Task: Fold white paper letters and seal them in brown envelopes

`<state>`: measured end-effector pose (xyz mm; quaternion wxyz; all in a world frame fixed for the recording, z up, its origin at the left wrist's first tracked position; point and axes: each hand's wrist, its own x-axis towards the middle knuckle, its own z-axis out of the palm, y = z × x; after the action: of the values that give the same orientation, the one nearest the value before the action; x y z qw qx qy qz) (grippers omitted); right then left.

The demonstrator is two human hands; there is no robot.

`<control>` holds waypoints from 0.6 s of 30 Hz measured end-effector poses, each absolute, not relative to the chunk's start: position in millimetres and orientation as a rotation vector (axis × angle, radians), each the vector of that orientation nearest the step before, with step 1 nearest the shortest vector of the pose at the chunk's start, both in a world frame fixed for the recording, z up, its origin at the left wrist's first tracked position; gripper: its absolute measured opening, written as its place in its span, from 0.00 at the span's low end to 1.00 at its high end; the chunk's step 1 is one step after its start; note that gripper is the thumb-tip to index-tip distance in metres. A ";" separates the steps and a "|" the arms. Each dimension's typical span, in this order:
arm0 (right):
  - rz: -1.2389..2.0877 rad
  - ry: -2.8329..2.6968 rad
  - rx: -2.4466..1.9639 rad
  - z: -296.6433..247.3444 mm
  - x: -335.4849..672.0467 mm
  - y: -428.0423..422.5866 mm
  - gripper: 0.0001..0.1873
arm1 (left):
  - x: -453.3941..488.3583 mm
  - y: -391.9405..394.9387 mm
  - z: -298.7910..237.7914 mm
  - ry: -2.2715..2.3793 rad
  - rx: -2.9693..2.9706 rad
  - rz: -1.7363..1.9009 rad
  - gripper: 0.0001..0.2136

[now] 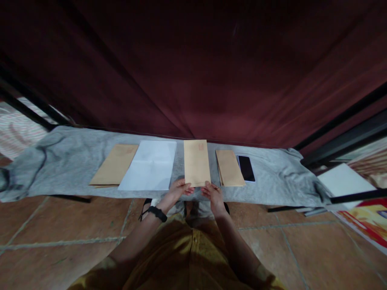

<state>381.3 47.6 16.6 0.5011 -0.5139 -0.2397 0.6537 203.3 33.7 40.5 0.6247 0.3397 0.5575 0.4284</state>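
Observation:
A tan envelope [196, 162] lies lengthwise on the grey cloth [63, 161] in front of me. My left hand [178, 190] pinches its near left corner, thumb on top. My right hand [213, 192] pinches its near right corner the same way. A black band sits on my left wrist. To the left lie a white sheet of paper [150, 166] and a stack of tan envelopes [115, 164]. Right of the held envelope lies another small stack of tan envelopes [229, 168], then a black phone [246, 168].
A dark red curtain [193, 72] hangs right behind the cloth-covered surface. Black metal bars [341, 121] stand at both sides. White paper and colourful printed sheets [367, 219] lie at the right. Terracotta floor tiles [60, 233] run under me.

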 end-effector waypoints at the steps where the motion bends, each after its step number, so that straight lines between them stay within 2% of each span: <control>1: 1.584 -0.565 -1.235 15.5 382.7 47.4 0.26 | 203.1 33.4 41.3 1.278 0.780 0.977 0.22; 8: 1.575 -0.590 -1.253 10.4 385.5 46.7 0.26 | 205.8 32.8 42.8 1.289 0.791 0.981 0.24; 12: 1.522 -0.681 -1.283 7.5 389.5 47.1 0.25 | 207.0 37.7 44.4 1.345 0.829 1.013 0.21; 16: 1.070 -1.011 -1.389 8.9 396.9 43.3 0.28 | 209.3 43.0 55.0 1.419 0.905 1.056 0.16; 18: 0.852 -1.226 -1.430 13.6 396.7 39.8 0.26 | 213.8 44.0 64.2 1.450 0.949 1.075 0.14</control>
<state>396.7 39.8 13.6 0.5118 -0.5941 -0.5097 0.3540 213.8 44.0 64.2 0.5237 0.3966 0.6058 0.4489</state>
